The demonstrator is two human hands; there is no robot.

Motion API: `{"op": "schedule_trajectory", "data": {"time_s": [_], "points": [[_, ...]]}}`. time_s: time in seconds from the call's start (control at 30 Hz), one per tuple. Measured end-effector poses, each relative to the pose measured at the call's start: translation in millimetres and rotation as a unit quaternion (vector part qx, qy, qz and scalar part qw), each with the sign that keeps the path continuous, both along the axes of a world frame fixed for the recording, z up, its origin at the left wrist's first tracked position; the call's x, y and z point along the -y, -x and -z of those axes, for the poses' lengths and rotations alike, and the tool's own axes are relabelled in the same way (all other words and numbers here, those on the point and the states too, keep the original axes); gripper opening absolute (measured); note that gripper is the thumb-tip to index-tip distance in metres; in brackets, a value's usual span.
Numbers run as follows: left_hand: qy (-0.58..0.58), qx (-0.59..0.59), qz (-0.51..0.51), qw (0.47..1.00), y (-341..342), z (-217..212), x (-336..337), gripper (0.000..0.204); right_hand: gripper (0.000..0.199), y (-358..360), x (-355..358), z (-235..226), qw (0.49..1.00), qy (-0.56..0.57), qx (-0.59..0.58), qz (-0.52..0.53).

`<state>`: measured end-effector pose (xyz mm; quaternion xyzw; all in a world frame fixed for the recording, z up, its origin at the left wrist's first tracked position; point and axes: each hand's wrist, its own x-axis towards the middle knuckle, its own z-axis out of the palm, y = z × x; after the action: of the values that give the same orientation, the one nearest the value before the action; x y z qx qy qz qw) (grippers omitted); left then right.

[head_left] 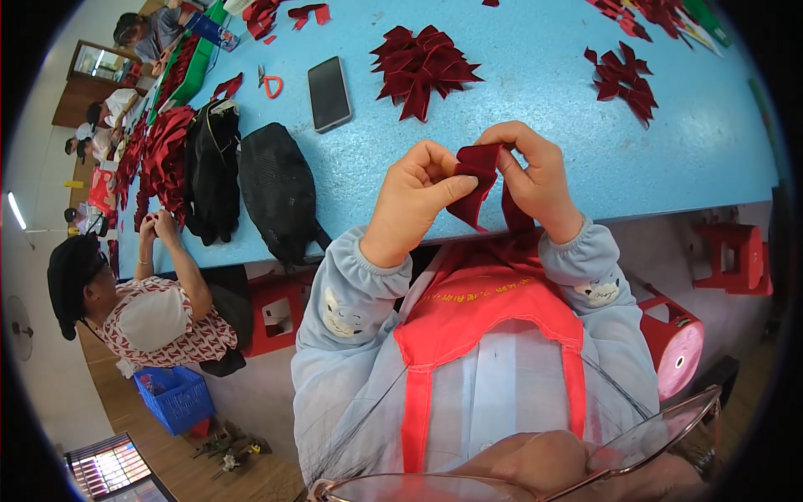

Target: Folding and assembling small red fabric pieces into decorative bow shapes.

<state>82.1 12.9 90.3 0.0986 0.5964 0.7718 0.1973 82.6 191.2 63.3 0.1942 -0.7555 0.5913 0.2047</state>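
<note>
Head view, dark-red velvety ribbon (483,161), folded over, left hand (416,199) and right hand (539,174) pinching it

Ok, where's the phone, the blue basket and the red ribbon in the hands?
Phone (330,94): head view, middle of its dark face.
Blue basket (185,408): head view, outer wall.
Red ribbon (478,158): head view, upper part.

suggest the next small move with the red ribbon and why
Perhaps pinch the dark red ribbon more firmly at its bend: the left hand and right hand both hold it, it bends over between them, and two lengths hang below, so the shape seems to depend on the fingers.
</note>
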Motion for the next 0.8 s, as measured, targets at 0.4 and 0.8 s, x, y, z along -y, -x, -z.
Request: {"op": "schedule_trajectory", "data": {"time_s": [0.4, 0.8], "points": [[0.016, -0.011, -0.003, 1.0, 0.8, 0.3, 6.2, 0.035, 0.01, -1.3, 3.0, -4.4, 0.992, 0.023, 0.113, -0.053], [-0.013, 0.053, -0.01, 0.998, 3.7, 9.1, 10.8, 0.029, 0.015, -4.0, 7.3, -8.5, 0.953, 0.123, 0.258, -0.098]]}}
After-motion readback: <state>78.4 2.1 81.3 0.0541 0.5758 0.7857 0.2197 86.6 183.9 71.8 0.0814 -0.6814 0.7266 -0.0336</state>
